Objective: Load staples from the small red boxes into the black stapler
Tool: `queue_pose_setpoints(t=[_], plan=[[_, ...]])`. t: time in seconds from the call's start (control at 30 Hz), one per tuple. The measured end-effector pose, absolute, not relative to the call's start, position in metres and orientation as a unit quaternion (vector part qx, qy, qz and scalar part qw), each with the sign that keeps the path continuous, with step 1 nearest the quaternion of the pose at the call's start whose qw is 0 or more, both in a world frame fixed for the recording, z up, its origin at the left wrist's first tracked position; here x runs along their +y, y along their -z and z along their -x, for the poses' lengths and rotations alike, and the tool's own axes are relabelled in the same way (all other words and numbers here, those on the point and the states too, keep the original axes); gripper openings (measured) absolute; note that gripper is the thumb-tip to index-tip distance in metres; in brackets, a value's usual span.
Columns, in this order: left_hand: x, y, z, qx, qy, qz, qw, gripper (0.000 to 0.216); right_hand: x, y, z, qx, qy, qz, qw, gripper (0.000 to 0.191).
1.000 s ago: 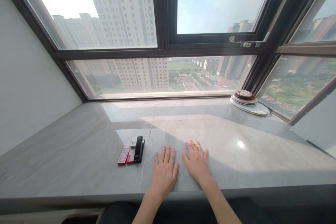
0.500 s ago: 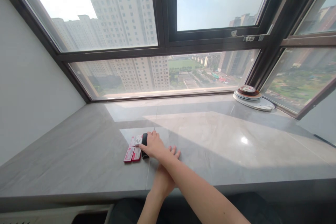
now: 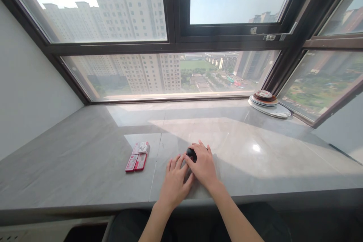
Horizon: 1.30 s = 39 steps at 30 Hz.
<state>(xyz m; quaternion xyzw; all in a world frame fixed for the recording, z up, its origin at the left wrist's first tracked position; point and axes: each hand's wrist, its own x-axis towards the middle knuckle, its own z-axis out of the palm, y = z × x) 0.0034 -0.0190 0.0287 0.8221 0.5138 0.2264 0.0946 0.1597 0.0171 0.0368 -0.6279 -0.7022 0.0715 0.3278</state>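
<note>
My right hand [image 3: 203, 164] is wrapped over a small black object [image 3: 191, 154] that looks like a stapler, on the grey stone ledge. Most of that object is hidden under the fingers. Just to its left, my left hand [image 3: 176, 181] lies with fingers stretched out, the fingertips close to my right thumb and the black object. Whether the left fingers touch it I cannot tell. Farther left, several small red and white boxes [image 3: 137, 157] lie together in a block, with a whiter one [image 3: 143, 147] at the upper right.
A stack of plates [image 3: 269, 106] stands in the far right corner of the ledge [image 3: 85, 151], against the window frame [image 3: 170, 46]. A white wall [image 3: 31, 75] bounds the left side. The ledge's front edge runs under my wrists.
My right hand has carried the black object rightward from beside the boxes, so my arms are no longer crossed. My left hand has come out from under the right arm.
</note>
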Motion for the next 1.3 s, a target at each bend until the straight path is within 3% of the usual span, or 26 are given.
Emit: queue_pose_setpoints(t=[0.3,0.53,0.63,0.83,1.07,1.3], plan=[[-0.018,-0.020,-0.003,0.533,-0.185,-0.823,0.069,0.062,0.027,-0.048,-0.127,-0.626,-0.114,0.652,0.413,0.020],[-0.014,-0.012,-0.007,0.590,-0.223,-0.774,0.049,0.057,0.059,-0.049,-0.168,-0.390,-0.403,0.503,0.657,0.038],[-0.012,-0.008,-0.007,0.599,-0.236,-0.763,0.055,0.058,0.065,-0.031,-0.195,-0.231,-0.516,0.432,0.703,0.035],[-0.007,-0.004,-0.005,0.597,-0.257,-0.756,0.079,0.057,0.051,-0.013,-0.232,-0.177,-0.565,0.405,0.697,0.026],[-0.009,-0.007,0.012,0.618,-0.314,-0.717,0.075,0.052,-0.011,-0.007,-0.237,-0.259,-0.478,0.475,0.692,0.055],[-0.024,-0.021,0.075,0.781,-0.291,-0.541,-0.113,0.046,-0.048,-0.003,-0.229,-0.489,-0.406,0.602,0.483,0.036]])
